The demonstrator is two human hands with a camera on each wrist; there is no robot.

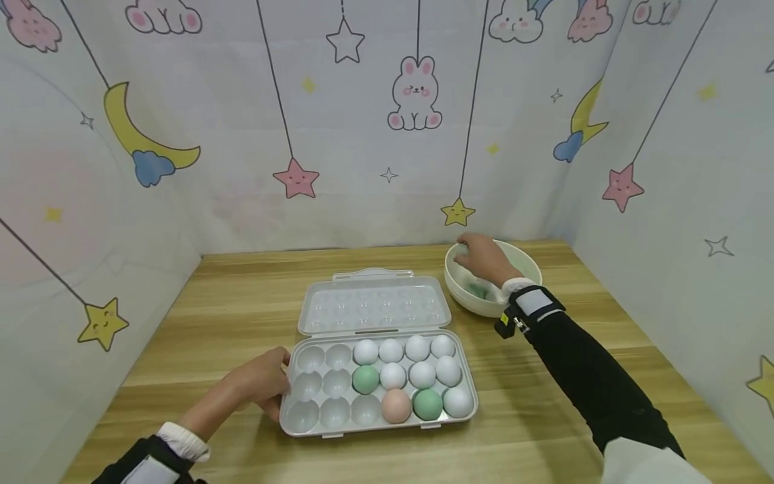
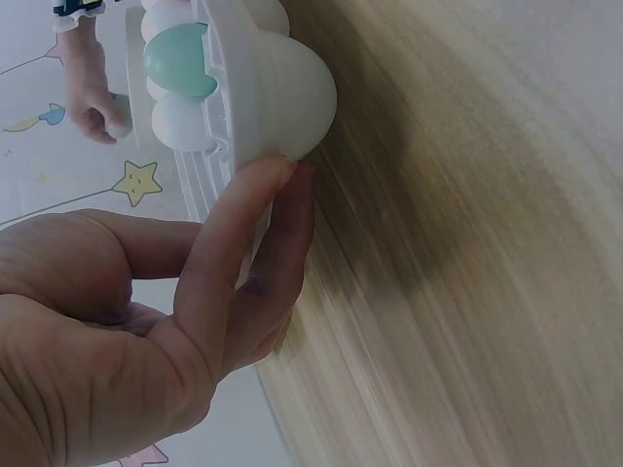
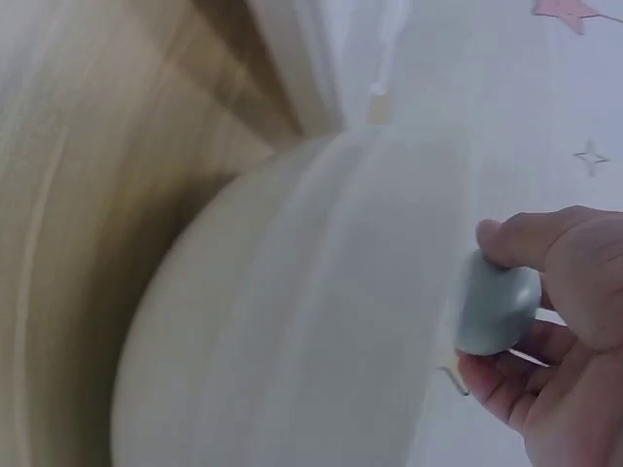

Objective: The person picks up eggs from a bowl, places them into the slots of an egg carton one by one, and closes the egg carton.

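My left hand grips the left edge of a white plastic egg box, and the left wrist view shows fingers pressed against its side. Its hinged lid lies open behind it. White eggs, two green eggs and one orange-brown egg sit in the right-hand cups. Over the cream bowl at the back right, my right hand holds a pale green egg between thumb and fingers, beside the rim in the right wrist view.
Several cups at the box's left side hold no egg. Something green shows inside the bowl, mostly hidden by my right hand. The wooden table is bordered by a printed cloth at the back and sides.
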